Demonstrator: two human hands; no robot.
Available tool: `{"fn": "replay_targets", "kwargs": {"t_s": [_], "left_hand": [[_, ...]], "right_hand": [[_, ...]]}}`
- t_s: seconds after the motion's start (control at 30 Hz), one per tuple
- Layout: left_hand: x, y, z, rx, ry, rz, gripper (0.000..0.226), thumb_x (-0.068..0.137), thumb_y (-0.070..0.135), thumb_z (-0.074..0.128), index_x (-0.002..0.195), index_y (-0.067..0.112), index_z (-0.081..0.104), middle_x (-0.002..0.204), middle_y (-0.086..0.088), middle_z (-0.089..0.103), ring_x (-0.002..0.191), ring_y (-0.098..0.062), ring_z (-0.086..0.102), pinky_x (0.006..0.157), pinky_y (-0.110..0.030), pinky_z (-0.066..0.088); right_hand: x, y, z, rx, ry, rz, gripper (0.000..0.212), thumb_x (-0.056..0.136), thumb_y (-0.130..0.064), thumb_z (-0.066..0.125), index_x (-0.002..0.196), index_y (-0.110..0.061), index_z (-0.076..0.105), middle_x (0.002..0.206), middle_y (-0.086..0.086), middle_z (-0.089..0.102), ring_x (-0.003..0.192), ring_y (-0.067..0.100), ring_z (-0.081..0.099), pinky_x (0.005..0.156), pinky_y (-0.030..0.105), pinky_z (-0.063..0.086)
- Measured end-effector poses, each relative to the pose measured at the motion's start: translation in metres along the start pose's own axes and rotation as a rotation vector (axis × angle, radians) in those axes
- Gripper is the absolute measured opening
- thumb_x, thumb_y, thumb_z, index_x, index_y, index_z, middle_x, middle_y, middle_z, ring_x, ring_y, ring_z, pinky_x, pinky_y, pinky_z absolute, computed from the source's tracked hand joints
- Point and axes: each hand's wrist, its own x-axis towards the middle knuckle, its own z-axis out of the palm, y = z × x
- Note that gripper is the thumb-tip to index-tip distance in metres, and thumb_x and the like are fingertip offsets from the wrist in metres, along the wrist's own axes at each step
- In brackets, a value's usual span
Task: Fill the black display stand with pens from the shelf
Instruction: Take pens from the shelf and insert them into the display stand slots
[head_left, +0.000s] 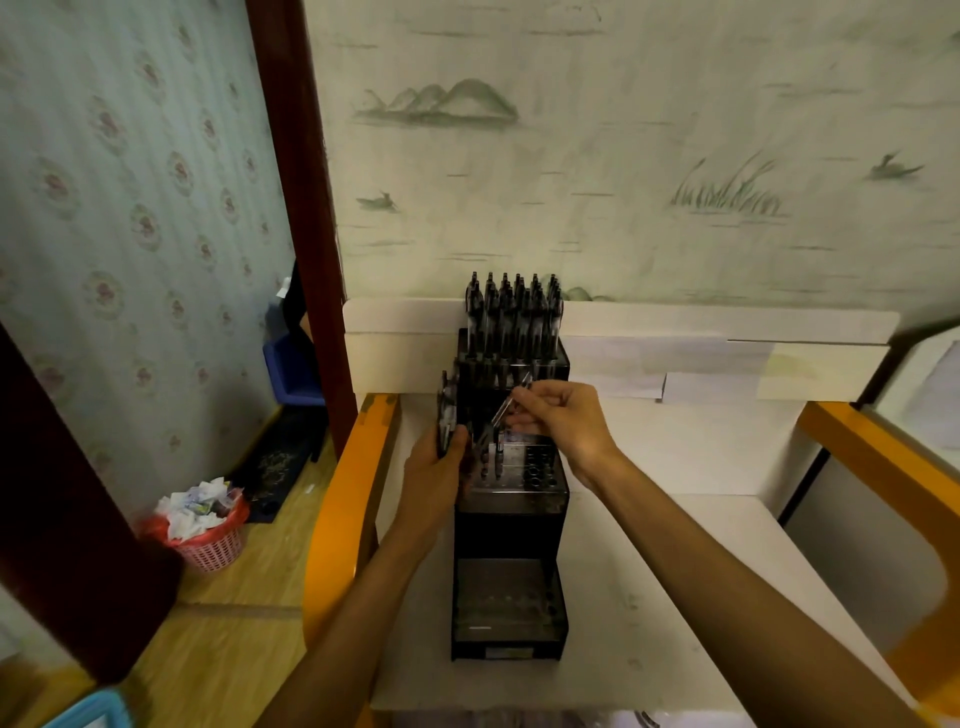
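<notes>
The black display stand (508, 519) stood on the white shelf surface (649, 571), stepped in tiers rising toward the wall. Its top tier was packed with upright pens (511, 322); individual barrels there could not be separated, being dark and blurred. The middle tier was partly hidden behind both hands, with a few pens standing at its left and open holes visible at its right. The lowest tier showed rows of holes only dimly.

The right hand (558, 415) pinched a single pen (511, 397) between thumb and fingertips, the pen tilted and held just above the middle tier. The left hand (441, 470) was closed around a bundle of pens (447, 410) at the stand's left edge, their lower ends concealed in the palm.

A pale label strip on the stand's base front was too small to read; no other writing was legible. A pink basket (210, 540) of crumpled paper sat on the floor at left.
</notes>
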Motion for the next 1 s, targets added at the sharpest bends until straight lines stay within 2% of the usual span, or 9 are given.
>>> {"fn": "replay_targets", "kwargs": {"t_s": [0.17, 0.3, 0.37, 0.5, 0.57, 0.63, 0.7, 0.87, 1.0], "left_hand": [[0.000, -0.002, -0.012, 0.088, 0.096, 0.148, 0.018, 0.104, 0.026, 0.049, 0.090, 0.026, 0.060, 0.065, 0.015, 0.059, 0.059, 0.003, 0.055, 0.056, -0.011, 0.043], [0.003, -0.006, -0.016, 0.091, 0.123, 0.145, 0.024, 0.105, 0.024, 0.048, 0.093, 0.005, 0.056, 0.068, -0.006, 0.051, 0.054, -0.008, 0.048, 0.050, -0.020, 0.041], [0.003, -0.006, -0.016, 0.052, 0.100, 0.165, 0.025, 0.105, 0.025, 0.047, 0.100, 0.003, 0.056, 0.069, -0.009, 0.051, 0.056, -0.012, 0.048, 0.049, -0.017, 0.039], [0.000, 0.001, -0.014, -0.015, 0.051, 0.199, 0.017, 0.103, 0.035, 0.048, 0.095, 0.033, 0.063, 0.069, 0.004, 0.058, 0.063, -0.010, 0.055, 0.054, -0.016, 0.045], [-0.001, 0.003, -0.013, -0.011, 0.054, 0.233, 0.020, 0.102, 0.039, 0.048, 0.090, 0.043, 0.065, 0.067, 0.007, 0.058, 0.061, -0.005, 0.056, 0.054, -0.014, 0.045], [-0.001, 0.003, -0.013, -0.006, 0.055, 0.248, 0.019, 0.101, 0.042, 0.049, 0.093, 0.043, 0.065, 0.065, 0.008, 0.057, 0.059, -0.001, 0.055, 0.054, -0.012, 0.044], [0.000, 0.002, -0.013, -0.010, 0.055, 0.240, 0.020, 0.098, 0.047, 0.049, 0.100, 0.036, 0.065, 0.065, 0.011, 0.058, 0.059, 0.001, 0.055, 0.055, -0.011, 0.044], [0.001, -0.005, -0.008, -0.025, 0.016, 0.194, 0.024, 0.099, 0.046, 0.049, 0.107, 0.031, 0.065, 0.068, 0.014, 0.059, 0.064, 0.000, 0.055, 0.058, -0.013, 0.046], [0.004, -0.009, -0.004, -0.058, -0.045, 0.124, 0.025, 0.103, 0.039, 0.047, 0.108, 0.023, 0.065, 0.065, 0.014, 0.056, 0.063, 0.001, 0.053, 0.057, -0.011, 0.044]], "right_hand": [[0.009, -0.006, -0.013, -0.167, 0.143, -0.112, 0.010, 0.092, -0.011, 0.068, 0.088, -0.002, 0.070, 0.084, 0.019, 0.075, 0.070, 0.027, 0.074, 0.069, 0.038, 0.063], [0.012, 0.001, -0.018, -0.434, 0.205, -0.267, 0.018, 0.091, -0.017, 0.070, 0.075, -0.024, 0.067, 0.069, 0.001, 0.074, 0.067, 0.015, 0.073, 0.076, 0.041, 0.061], [0.013, 0.004, -0.018, -0.567, 0.195, -0.308, 0.018, 0.092, -0.020, 0.069, 0.075, -0.018, 0.068, 0.069, -0.001, 0.073, 0.067, 0.011, 0.072, 0.076, 0.041, 0.060], [0.013, 0.013, -0.015, -0.803, 0.153, -0.360, 0.023, 0.095, -0.020, 0.066, 0.077, -0.006, 0.066, 0.072, 0.006, 0.071, 0.069, 0.018, 0.068, 0.071, 0.036, 0.055], [0.012, 0.017, -0.013, -0.852, 0.139, -0.358, 0.025, 0.095, -0.022, 0.065, 0.074, -0.009, 0.064, 0.070, 0.001, 0.070, 0.064, 0.009, 0.064, 0.063, 0.026, 0.049], [0.011, 0.018, -0.011, -0.865, 0.135, -0.350, 0.026, 0.095, -0.024, 0.065, 0.071, -0.016, 0.062, 0.067, -0.005, 0.066, 0.059, 0.000, 0.058, 0.057, 0.010, 0.038], [0.011, 0.017, -0.009, -0.871, 0.134, -0.353, 0.027, 0.095, -0.026, 0.066, 0.069, -0.021, 0.060, 0.064, -0.008, 0.063, 0.058, -0.002, 0.056, 0.057, 0.005, 0.035], [0.015, 0.023, -0.009, -0.965, 0.081, -0.280, 0.038, 0.093, -0.029, 0.068, 0.060, -0.013, 0.058, 0.053, 0.000, 0.056, 0.052, 0.010, 0.053, 0.056, 0.026, 0.034], [0.009, 0.038, -0.009, -1.026, 0.059, -0.235, 0.036, 0.095, -0.032, 0.065, 0.068, -0.008, 0.069, 0.059, 0.005, 0.061, 0.056, 0.016, 0.055, 0.059, 0.026, 0.037]]}}
